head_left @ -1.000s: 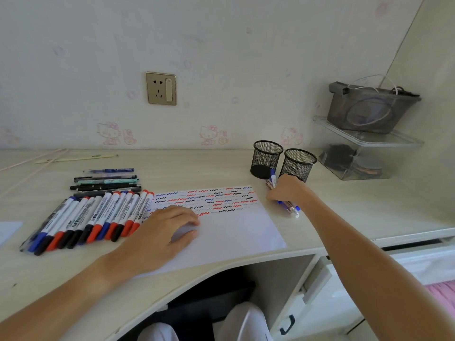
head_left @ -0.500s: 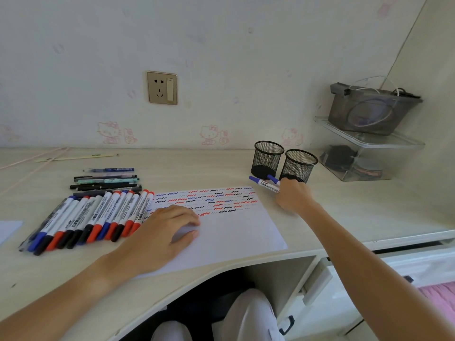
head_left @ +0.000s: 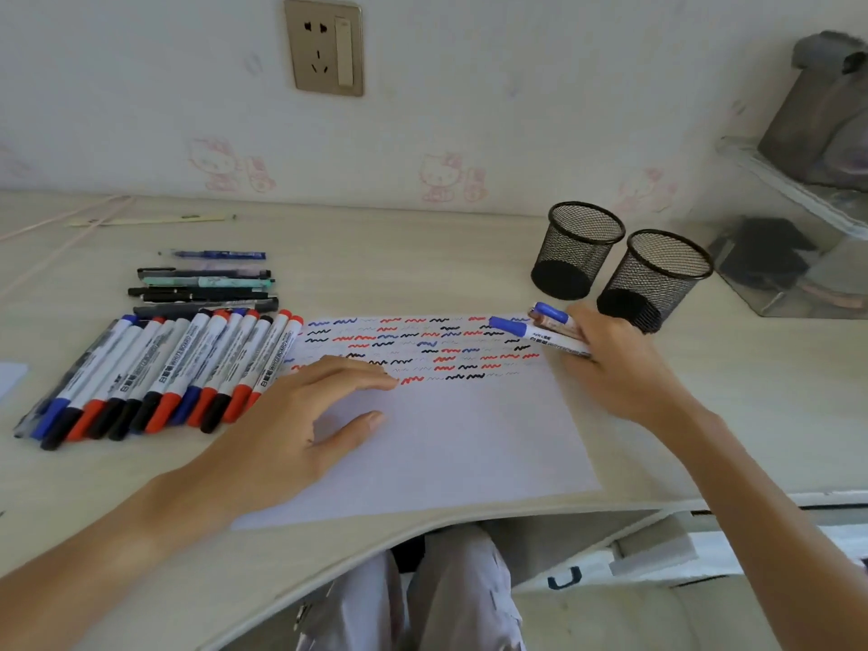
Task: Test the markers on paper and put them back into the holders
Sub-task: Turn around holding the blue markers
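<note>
A white sheet of paper [head_left: 460,444] lies on the desk, its upper part covered with blue, red and black squiggles. My left hand [head_left: 300,425] rests flat on the paper's left side. My right hand [head_left: 615,368] grips a small bundle of blue-capped markers [head_left: 535,332] at the paper's top right corner, caps pointing left. Two black mesh holders [head_left: 577,251] [head_left: 657,279] stand just behind that hand; both look empty. A row of several whiteboard markers [head_left: 159,373] with blue, red and black caps lies to the left of the paper.
Several thin pens [head_left: 206,284] lie behind the marker row. A wall socket [head_left: 324,44] is above. A clear plastic shelf [head_left: 798,274] with a grey bag sits at the far right. Thin sticks [head_left: 141,221] lie at the back left. The desk's curved front edge [head_left: 422,523] is near my knees.
My right hand has drawn the blue markers away from the holders and turned them to lie across the paper's top right corner. The left hand stays put. The camera has come closer.
</note>
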